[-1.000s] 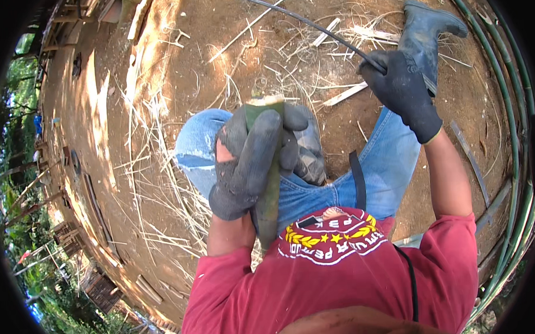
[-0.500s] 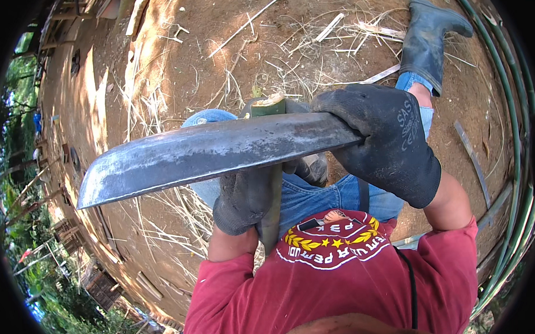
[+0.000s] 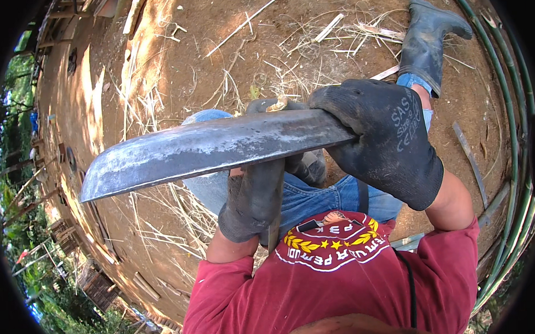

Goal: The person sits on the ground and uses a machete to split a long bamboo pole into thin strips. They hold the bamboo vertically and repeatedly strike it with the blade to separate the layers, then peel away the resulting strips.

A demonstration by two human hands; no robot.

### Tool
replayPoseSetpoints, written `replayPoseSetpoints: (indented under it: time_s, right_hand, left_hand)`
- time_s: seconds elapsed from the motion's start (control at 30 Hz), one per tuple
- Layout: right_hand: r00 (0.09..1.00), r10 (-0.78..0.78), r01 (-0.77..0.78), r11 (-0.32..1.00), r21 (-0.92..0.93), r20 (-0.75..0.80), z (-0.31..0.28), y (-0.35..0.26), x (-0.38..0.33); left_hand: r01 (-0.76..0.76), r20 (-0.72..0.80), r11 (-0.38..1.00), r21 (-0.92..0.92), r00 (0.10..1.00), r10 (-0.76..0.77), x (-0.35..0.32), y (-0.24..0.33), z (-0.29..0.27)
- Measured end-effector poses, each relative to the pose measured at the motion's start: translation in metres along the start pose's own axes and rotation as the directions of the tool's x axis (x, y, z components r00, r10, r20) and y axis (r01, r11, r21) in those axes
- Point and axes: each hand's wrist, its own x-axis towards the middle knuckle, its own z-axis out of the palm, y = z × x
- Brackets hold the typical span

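Note:
A big machete blade (image 3: 214, 146) stretches across the middle of the view, its broad tip toward the left. My right hand (image 3: 387, 142), in a dark work glove, is closed at the blade's right end; the handle is hidden inside the fist. Below the blade my left hand (image 3: 258, 194), also gloved, is wrapped round a bamboo piece (image 3: 274, 234). The lower part of that piece runs down toward my shirt. A pale, frayed end (image 3: 278, 103) pokes out just above the blade. The blade hides the stretch between, so whether it touches the bamboo I cannot tell.
My legs in blue jeans (image 3: 310, 195) are bent beneath the work, and a rubber boot (image 3: 425, 49) rests at the upper right. Bamboo shavings (image 3: 163, 218) litter the dirt ground. Long green bamboo poles (image 3: 516, 129) lie along the right side, near a flat strip (image 3: 470, 163).
My left hand has turned and now covers more of the bamboo. The bamboo's green upper end has dropped behind the blade. The machete's tip has risen slightly.

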Motion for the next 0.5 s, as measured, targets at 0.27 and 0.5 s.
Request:
replayPoseSetpoints:
  time_s: [0.27, 0.5]
  right_hand:
    - [1.0, -0.001, 0.002, 0.999, -0.039, 0.026, -0.009, -0.002, -0.004]
    - [0.999, -0.004, 0.006, 0.998, -0.055, 0.044, -0.012, -0.003, -0.005]
  left_hand:
    - [0.066, 0.014, 0.955, -0.29, 0.998, -0.065, 0.004, 0.012, 0.011]
    - [0.055, -0.044, 0.976, -0.211, 0.997, -0.065, 0.002, 0.014, 0.012]
